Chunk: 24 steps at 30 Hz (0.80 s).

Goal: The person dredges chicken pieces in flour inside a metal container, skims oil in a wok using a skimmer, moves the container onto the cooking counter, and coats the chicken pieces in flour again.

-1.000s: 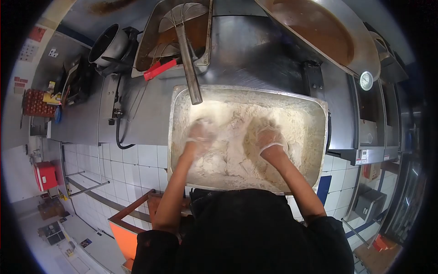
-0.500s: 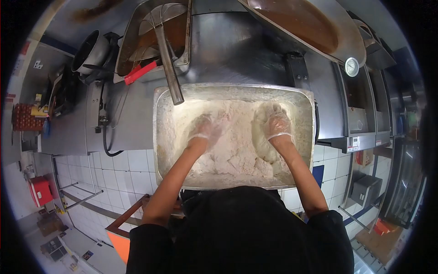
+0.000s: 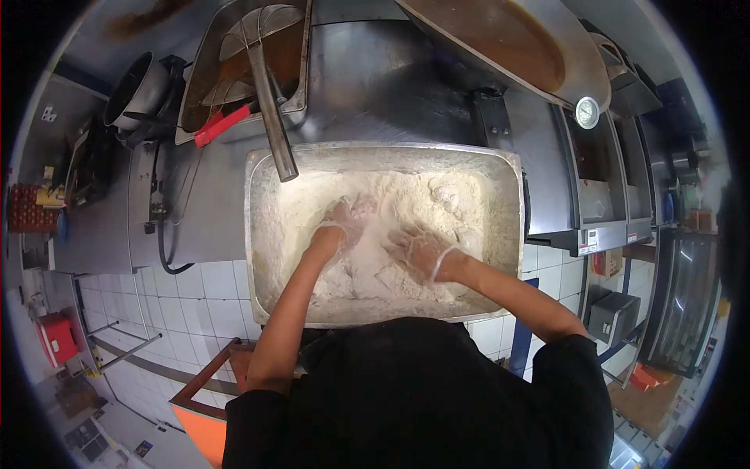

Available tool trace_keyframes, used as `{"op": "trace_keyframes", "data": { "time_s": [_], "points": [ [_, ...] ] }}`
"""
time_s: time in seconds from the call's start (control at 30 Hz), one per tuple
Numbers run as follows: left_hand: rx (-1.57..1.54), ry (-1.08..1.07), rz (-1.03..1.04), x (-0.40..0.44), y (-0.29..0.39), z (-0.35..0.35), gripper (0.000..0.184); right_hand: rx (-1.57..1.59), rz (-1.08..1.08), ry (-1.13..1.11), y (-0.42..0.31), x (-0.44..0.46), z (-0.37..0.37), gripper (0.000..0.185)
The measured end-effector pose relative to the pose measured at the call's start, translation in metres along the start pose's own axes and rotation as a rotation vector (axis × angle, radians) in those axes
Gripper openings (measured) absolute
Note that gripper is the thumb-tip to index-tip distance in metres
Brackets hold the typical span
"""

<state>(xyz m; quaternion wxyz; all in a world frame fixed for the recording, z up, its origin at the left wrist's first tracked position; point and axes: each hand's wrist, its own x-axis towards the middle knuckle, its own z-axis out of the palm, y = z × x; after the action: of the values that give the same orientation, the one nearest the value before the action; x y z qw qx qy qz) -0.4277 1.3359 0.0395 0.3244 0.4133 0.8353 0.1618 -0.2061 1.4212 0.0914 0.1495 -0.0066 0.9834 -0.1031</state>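
A deep metal pan (image 3: 512, 211) holds a bed of pale flour (image 3: 367, 277), heaped and uneven. My left hand (image 3: 344, 220), in a clear plastic glove, is down in the flour left of the middle; its fingers blur into the powder and a pinkish patch beside them. Also gloved, my right hand (image 3: 418, 248) reaches leftward over the flour with its fingers spread, somewhat smeared by motion. Flour-covered lumps (image 3: 453, 193) lie at the back right of the pan; what is under the coating cannot be made out.
Behind the pan at left, a metal tray (image 3: 187, 117) of brown liquid holds a wire strainer, whose handle (image 3: 273, 125) overhangs the pan's back-left corner. Red-handled tongs or a similar tool (image 3: 223, 125) lie across its edge. A dial thermometer (image 3: 586, 112) sits at the back right.
My right hand has left the right side of the pan and swung toward the middle, exposing coated lumps. My left hand stays in the flour. The view has shifted slightly.
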Motion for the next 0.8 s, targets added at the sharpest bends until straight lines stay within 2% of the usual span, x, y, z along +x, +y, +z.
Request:
{"op": "trace_keyframes", "data": {
  "time_s": [0.03, 0.07, 0.13, 0.2, 0.23, 0.3, 0.33, 0.4, 0.43, 0.47, 0.53, 0.6, 0.63, 0.67, 0.7, 0.73, 0.77, 0.8],
  "points": [
    [-0.004, 0.006, 0.002, 0.0, 0.01, -0.016, 0.054, -0.008, -0.002, 0.0, -0.002, -0.004, -0.007, 0.054],
    [-0.084, -0.252, -0.034, 0.002, 0.016, -0.032, 0.051, 0.063, 0.06, -0.072, -0.006, -0.006, -0.011, 0.052],
    [-0.16, -0.508, -0.062, 0.003, 0.018, -0.043, 0.049, 0.129, 0.127, -0.141, -0.005, -0.006, -0.012, 0.05],
    [-0.474, -0.598, -0.1, 0.005, 0.0, -0.033, 0.035, 0.334, 0.352, -0.184, 0.0, 0.001, -0.004, 0.043],
    [-0.471, -0.594, -0.092, 0.006, -0.008, -0.027, 0.035, 0.329, 0.355, -0.178, 0.001, 0.002, -0.012, 0.043],
    [-0.939, -0.644, -0.125, 0.005, -0.017, -0.021, 0.032, 0.834, 0.66, -0.031, 0.003, 0.003, -0.031, 0.038],
    [-0.937, -0.64, -0.129, 0.004, -0.018, -0.021, 0.032, 0.836, 0.656, -0.03, 0.005, 0.006, -0.035, 0.038],
    [-1.096, -0.633, -0.147, 0.001, -0.013, -0.022, 0.038, 1.025, 0.768, 0.201, 0.008, 0.01, -0.042, 0.036],
    [-1.173, -0.629, -0.155, -0.001, -0.007, -0.024, 0.042, 1.15, 0.733, 0.336, 0.004, 0.012, -0.045, 0.036],
    [-1.251, -0.625, -0.162, -0.002, -0.002, -0.026, 0.045, 1.153, 0.733, 0.339, 0.004, 0.012, -0.043, 0.036],
    [-1.327, -0.623, -0.169, -0.002, 0.003, -0.021, 0.048, 1.579, 0.533, 0.517, 0.005, 0.011, -0.035, 0.039],
    [-1.092, -0.397, -0.249, 0.003, 0.002, -0.013, 0.054, 1.543, 0.546, 0.578, 0.012, 0.019, -0.028, 0.041],
    [-1.092, -0.396, -0.248, 0.007, -0.002, -0.01, 0.054, 1.506, 0.558, 0.633, 0.015, 0.022, -0.027, 0.049],
    [-0.994, -0.475, -0.124, 0.01, -0.008, -0.008, 0.057, 1.506, 0.555, 0.632, 0.019, 0.023, -0.026, 0.049],
    [-0.892, -0.548, -0.002, 0.01, -0.011, -0.011, 0.06, 1.166, 0.629, 0.487, 0.02, 0.025, -0.028, 0.049],
    [-0.891, -0.542, -0.002, 0.008, -0.011, -0.011, 0.06, 0.822, 0.682, 0.345, 0.021, 0.026, -0.031, 0.049],
    [-0.864, -0.49, 0.022, 0.004, -0.01, -0.009, 0.06, 0.821, 0.678, 0.349, 0.023, 0.033, -0.021, 0.049],
    [-0.849, -0.464, 0.039, 0.001, -0.006, -0.012, 0.06, 0.472, 0.596, 0.35, 0.026, 0.042, -0.001, 0.055]
  ]
}}
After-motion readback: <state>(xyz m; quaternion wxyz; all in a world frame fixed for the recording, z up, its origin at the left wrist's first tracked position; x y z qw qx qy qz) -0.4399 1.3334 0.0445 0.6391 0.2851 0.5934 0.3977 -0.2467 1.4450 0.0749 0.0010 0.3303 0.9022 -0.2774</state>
